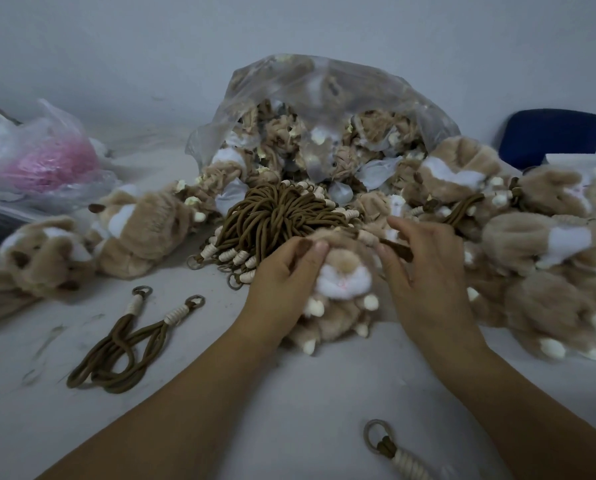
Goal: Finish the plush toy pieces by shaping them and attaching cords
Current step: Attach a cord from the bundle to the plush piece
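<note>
A thin plastic bag with something pink inside sits far left on the pale worktop. Near it lie two loose brown cords with white-wrapped ends and rings. Behind the hands is a thick bundle of cords. The left hand grips the tan plush toy at the centre front, fingers curled round its side. The right hand pinches a brown cord end at the toy's upper edge, thumb against fingers. More plush pieces pile up on the right – a clear bag spills others behind.
</note>
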The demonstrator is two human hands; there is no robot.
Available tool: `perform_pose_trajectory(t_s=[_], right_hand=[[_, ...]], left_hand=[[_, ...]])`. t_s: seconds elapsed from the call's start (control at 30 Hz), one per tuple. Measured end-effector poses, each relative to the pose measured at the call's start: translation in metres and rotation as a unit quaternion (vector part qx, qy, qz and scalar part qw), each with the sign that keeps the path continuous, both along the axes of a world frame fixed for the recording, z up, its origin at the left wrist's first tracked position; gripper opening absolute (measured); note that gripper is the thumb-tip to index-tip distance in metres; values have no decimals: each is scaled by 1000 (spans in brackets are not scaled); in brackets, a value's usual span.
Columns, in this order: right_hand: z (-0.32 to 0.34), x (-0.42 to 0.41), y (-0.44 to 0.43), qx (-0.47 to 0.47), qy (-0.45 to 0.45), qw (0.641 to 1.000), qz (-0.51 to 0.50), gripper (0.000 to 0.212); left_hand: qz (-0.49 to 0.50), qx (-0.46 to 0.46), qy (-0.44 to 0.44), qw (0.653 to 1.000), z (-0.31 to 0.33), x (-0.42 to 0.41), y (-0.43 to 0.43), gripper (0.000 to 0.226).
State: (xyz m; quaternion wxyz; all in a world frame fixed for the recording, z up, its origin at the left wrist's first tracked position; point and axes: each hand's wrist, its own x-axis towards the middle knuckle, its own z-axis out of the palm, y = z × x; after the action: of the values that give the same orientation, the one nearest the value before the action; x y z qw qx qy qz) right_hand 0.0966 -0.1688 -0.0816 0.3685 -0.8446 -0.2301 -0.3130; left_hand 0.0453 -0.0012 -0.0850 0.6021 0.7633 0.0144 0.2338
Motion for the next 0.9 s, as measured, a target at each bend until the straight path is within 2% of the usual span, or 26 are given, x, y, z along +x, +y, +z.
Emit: perform_pose_trajectory(t_s=[0.07, 0.1, 0.17, 0.23, 0.33, 0.43, 0.53, 0.63, 0.7, 0.77, 0.9], right_hand=[[2, -1, -2, 27, -8, 999, 27, 22], [3, -2, -2, 34, 16, 998, 58, 24], [2, -7, 1, 2, 93, 989, 114, 38], [-3, -9, 5, -33, 150, 976, 154, 43], [-8, -7, 5, -27, 180, 970, 161, 34], [-9, -4, 4, 20, 192, 972, 136, 27], [-9, -4, 3, 81, 193, 971, 113, 28], [-7, -2, 1, 129, 188, 968, 107, 31], [-6, -2, 1, 143, 189, 966, 107, 32], [-4, -2, 2, 155, 194, 962, 110, 32], [-2, -2, 5, 168, 208, 958, 102, 41]], left_hand=[[6, -87, 30, 996, 3, -1, 1, 24], [5, -128, 42, 991, 3, -1, 1, 23], [-8, -187, 55, 981, 4, -1, 3, 25], [-48, -243, 78, 966, 4, 0, 6, 34], [-139, -297, 117, 937, 4, 2, 9, 49], [-150, -265, 117, 945, 2, 4, 8, 55], [-149, -159, 96, 971, 0, 3, 4, 65], [-156, -17, 94, 983, -3, 2, -1, 51], [-126, 57, 99, 985, -8, 5, -1, 30], [-105, 55, 92, 989, -9, 6, 1, 12], [-111, -97, 99, 984, -10, 6, 4, 14]])
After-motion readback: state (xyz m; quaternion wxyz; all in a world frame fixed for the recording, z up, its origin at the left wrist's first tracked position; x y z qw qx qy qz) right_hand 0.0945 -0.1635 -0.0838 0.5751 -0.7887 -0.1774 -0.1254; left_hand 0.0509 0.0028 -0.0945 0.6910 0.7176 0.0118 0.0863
